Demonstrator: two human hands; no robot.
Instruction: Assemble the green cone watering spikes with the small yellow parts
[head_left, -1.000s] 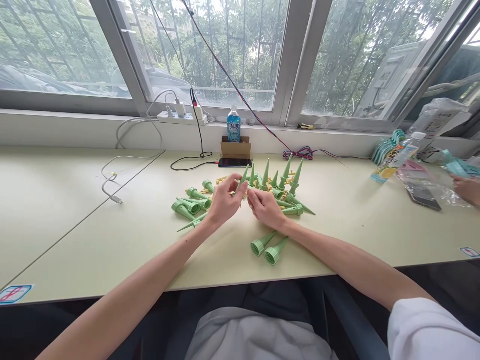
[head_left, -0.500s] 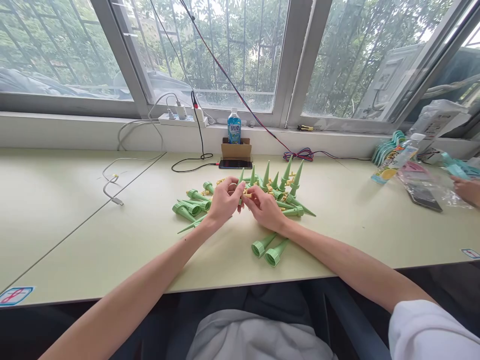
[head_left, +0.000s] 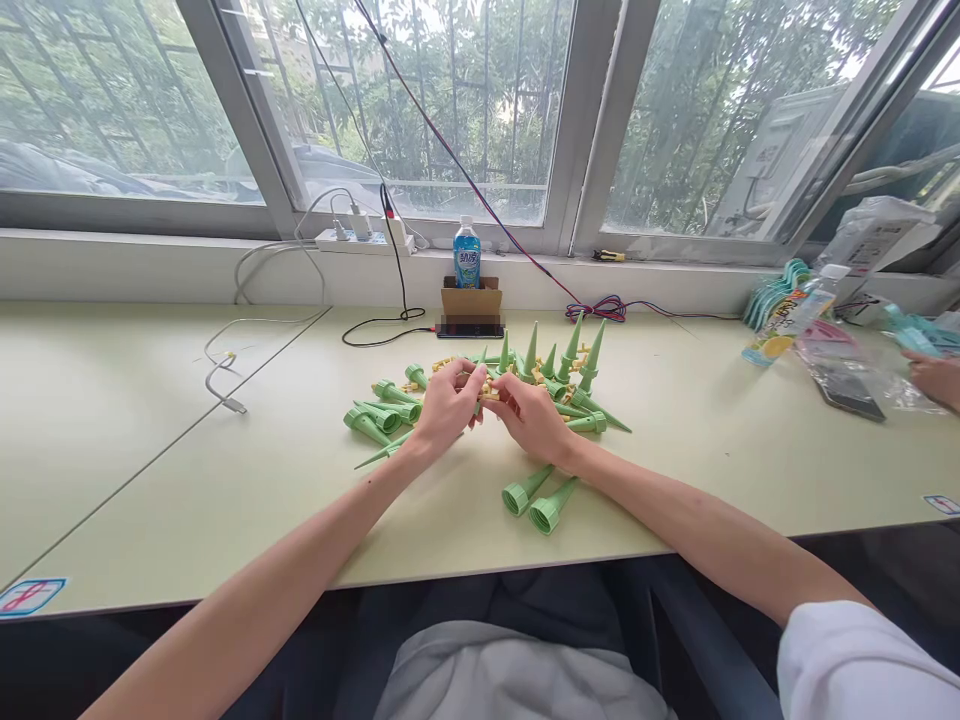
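Over the middle of the table, my left hand [head_left: 448,408] is closed round a green plastic watering spike [head_left: 483,354], whose tip shows above the fingers. My right hand [head_left: 535,415] pinches a small yellow valve [head_left: 490,394] against the spike's side; fingers hide where the two meet. Behind my hands, several green spikes [head_left: 531,350] stand point up, with yellow valves among them. More spikes [head_left: 375,418] lie to the left of my left hand. Near my right wrist, two loose spikes [head_left: 546,512] lie with their threaded open ends toward me.
A phone [head_left: 470,330] lies before a cardboard box [head_left: 472,298] with a blue bottle [head_left: 466,255] behind it. Cables [head_left: 600,308] run along the back. At right are a drink bottle [head_left: 795,318], another phone [head_left: 851,392] and another person's hand [head_left: 936,378].
The held spike's tip has dropped and shows less above my left hand. The yellow valve has turned slightly between my fingers. Both forearms stay in place.
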